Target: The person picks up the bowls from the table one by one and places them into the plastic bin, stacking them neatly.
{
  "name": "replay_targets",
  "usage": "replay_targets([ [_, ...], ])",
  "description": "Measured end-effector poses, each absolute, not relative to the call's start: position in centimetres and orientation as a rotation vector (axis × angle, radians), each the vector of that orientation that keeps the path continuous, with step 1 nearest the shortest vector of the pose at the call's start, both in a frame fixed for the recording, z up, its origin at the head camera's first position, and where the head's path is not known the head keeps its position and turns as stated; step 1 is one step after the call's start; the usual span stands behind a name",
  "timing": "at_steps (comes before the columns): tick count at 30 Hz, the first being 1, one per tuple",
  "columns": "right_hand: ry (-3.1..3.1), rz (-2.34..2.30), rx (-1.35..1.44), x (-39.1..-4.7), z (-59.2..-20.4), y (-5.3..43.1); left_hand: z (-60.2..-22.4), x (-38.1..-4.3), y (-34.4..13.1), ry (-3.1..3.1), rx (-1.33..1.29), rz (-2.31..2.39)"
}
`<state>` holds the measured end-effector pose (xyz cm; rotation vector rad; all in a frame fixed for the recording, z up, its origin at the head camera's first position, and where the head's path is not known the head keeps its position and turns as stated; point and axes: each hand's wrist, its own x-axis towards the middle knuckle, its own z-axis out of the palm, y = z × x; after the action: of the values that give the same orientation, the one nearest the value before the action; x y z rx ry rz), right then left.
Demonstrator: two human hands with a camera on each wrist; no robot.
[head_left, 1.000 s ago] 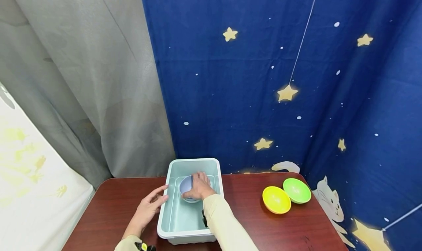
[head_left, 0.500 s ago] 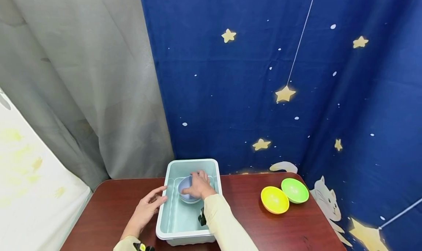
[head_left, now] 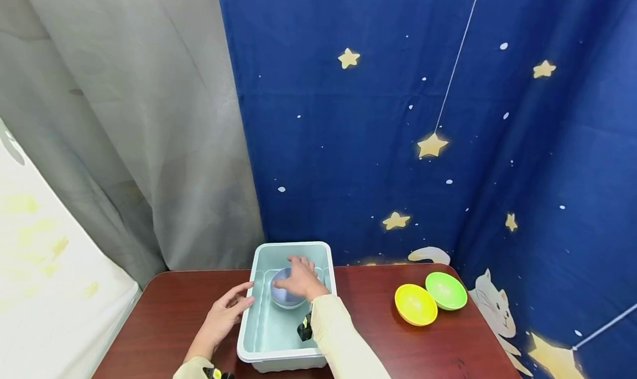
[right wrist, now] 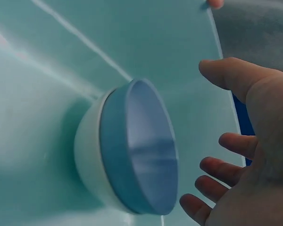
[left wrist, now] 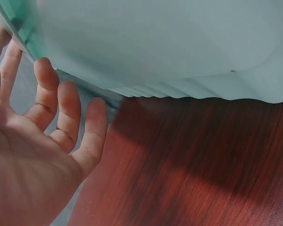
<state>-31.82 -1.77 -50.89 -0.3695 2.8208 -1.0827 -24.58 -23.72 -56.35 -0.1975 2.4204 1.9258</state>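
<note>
Right now the blue bowl point(right wrist: 151, 146) is sitting nested inside a whitish bowl point(right wrist: 87, 155), low in the centre of the head view, and both are resting in my pale teal tub point(head_left: 278, 335). My right hand point(head_left: 298, 278) is hovering over them with thumb and fingers spread, holding nothing; the right wrist view is showing a gap between my fingers and the blue rim. My left hand point(head_left: 222, 316) is lingering at the tub's left edge, fingers parted and gently bent, tips at the rim; I cannot tell how firmly they are touching. Toward the lower right, a yellow bowl point(head_left: 416, 305) and a green bowl point(head_left: 446, 291) are standing side by side on the reddish-brown table point(head_left: 413, 351). Behind, a starry navy curtain point(head_left: 348, 146) is hanging beside a grey curtain point(head_left: 134, 119).
</note>
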Motion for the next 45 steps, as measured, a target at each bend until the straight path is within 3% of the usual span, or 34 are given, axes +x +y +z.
replay_targets([
  [20, 2.71, -1.419, -0.439, -30.5, -46.6, 0.0, -56.7, -24.6, -23.5, 2.398, -0.201, 1.962],
  [45, 2.943, -1.459, -0.268, -29.3, -43.9, 8.4, -56.6, -24.5, -23.7, 2.402, -0.2, 1.94],
])
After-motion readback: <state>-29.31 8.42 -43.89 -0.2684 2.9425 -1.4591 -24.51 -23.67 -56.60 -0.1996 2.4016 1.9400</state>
